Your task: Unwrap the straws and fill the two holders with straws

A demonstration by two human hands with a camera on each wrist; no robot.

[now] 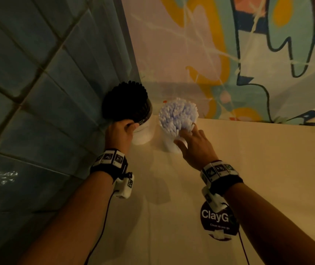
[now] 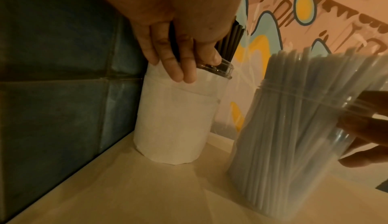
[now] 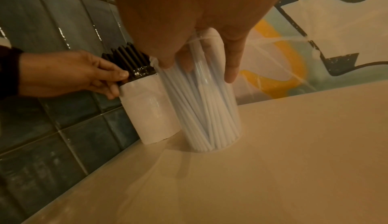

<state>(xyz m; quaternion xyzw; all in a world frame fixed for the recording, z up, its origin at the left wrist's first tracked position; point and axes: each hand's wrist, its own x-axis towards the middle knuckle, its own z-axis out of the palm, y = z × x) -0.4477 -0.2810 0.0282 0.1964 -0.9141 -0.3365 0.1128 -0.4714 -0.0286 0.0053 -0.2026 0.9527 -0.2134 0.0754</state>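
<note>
At the counter's (image 1: 229,169) back left corner, my left hand (image 1: 119,135) grips the paper-wrapped holder (image 2: 174,124) of black straws (image 1: 124,101); my right hand (image 1: 195,144) grasps the clear holder (image 3: 210,114) of white straws (image 1: 177,113) just beside it

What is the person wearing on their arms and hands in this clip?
Both forearms are bare, with no sleeves or gloves. Each wrist carries a black band ringed with white tiles printed with black square markers; the right wrist's band matches. Under each band hangs a small white camera block, also tagged with a marker, and a thin black cable runs back from it along the arm.
</note>
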